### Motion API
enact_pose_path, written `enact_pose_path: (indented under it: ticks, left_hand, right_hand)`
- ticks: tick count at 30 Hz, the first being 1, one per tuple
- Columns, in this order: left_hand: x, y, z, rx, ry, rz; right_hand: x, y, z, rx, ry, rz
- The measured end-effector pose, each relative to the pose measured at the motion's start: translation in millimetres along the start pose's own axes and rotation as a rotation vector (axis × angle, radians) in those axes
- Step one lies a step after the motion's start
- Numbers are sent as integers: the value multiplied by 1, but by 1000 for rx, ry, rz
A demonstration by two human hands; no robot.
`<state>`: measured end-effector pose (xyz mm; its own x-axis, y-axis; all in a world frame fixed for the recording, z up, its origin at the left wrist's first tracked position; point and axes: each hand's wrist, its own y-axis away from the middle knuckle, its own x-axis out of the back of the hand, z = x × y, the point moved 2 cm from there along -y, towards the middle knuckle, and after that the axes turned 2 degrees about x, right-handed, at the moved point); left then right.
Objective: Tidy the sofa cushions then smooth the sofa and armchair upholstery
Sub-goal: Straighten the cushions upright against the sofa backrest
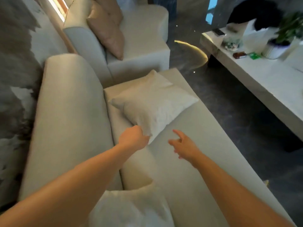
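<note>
A white square cushion (155,104) lies tilted on the seat of the cream sofa (196,153), near its far end. My left hand (133,137) is shut on the cushion's near corner. My right hand (183,145) hovers open just right of that corner, fingers spread above the seat. A second white cushion (131,208) lies on the seat at the bottom of the view, partly under my left forearm. Beyond the sofa stands a cream armchair (144,51) with a tan cushion (108,28) leaning against its back.
The sofa's rounded backrest (68,120) runs along the left. A low white coffee table (262,79) at the right carries a potted plant (288,31), boxes and small items. Dark floor (229,104) lies between sofa and table.
</note>
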<state>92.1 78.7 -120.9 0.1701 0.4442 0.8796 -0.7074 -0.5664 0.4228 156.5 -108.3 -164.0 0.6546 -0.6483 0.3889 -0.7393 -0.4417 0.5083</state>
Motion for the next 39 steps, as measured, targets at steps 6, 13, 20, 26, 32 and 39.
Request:
enact_pose_path:
  ticks: [6, 13, 20, 26, 32, 39]
  left_hand:
    - [-52, -105, -22, 237, 496, 19]
    - [-125, -169, -23, 194, 683, 34]
    - [-146, -191, -31, 88, 690, 59]
    - [-93, -156, -33, 109, 432, 69]
    - [49, -112, -38, -69, 257, 334]
    - [160, -52, -52, -152, 96, 488]
  right_hand:
    - [17, -135, -39, 200, 327, 195]
    - [13, -241, -29, 50, 297, 309]
    - [-19, -265, 22, 41, -126, 365]
    - [-37, -231, 32, -96, -465, 509]
    - [-83, -187, -46, -301, -871, 228]
    - [-161, -109, -155, -538, -1084, -165]
